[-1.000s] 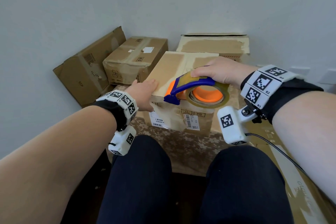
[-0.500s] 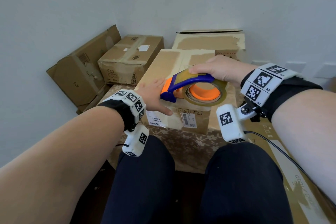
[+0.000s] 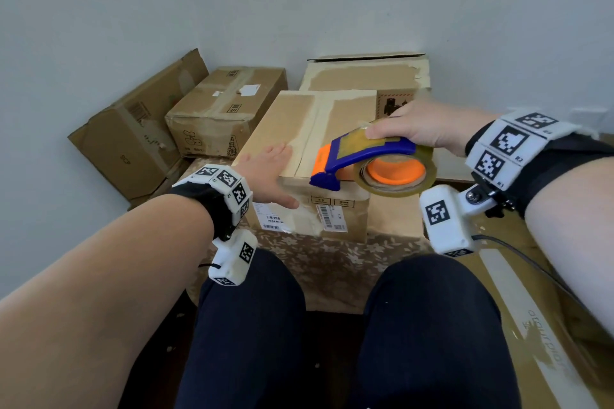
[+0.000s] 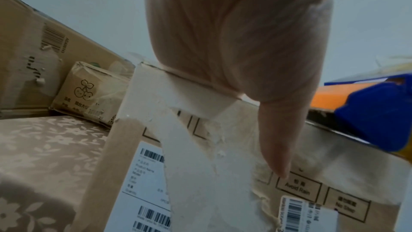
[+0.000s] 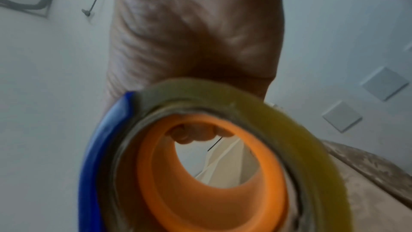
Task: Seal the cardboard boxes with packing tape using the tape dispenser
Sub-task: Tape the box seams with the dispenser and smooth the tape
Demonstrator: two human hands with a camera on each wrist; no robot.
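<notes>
A brown cardboard box [image 3: 299, 116] with torn paper strips and shipping labels sits in front of me on a flower-patterned cloth [image 3: 319, 259]. My left hand [image 3: 269, 176] lies flat on its near left top edge, fingers straight and thumb down the front face [image 4: 274, 147]. My right hand [image 3: 412, 126] grips a blue and orange tape dispenser [image 3: 362, 159] holding a roll of clear tape [image 5: 289, 130], just above the box's near right corner. Its blue nose [image 4: 374, 121] is beside my left thumb. My right fingertips [image 5: 196, 135] show through the orange core.
Behind stand three more boxes: one leaning on the left wall [image 3: 133, 129], a taped one [image 3: 229, 109] beside it, and a larger one [image 3: 368, 73] at the back. A flattened carton [image 3: 548, 325] lies at my right. My knees [image 3: 259, 325] are below the cloth.
My left hand has slid right along the box's near edge and flattened on top. The dispenser has moved right, toward the box's near right corner. The head view shifted slightly.
</notes>
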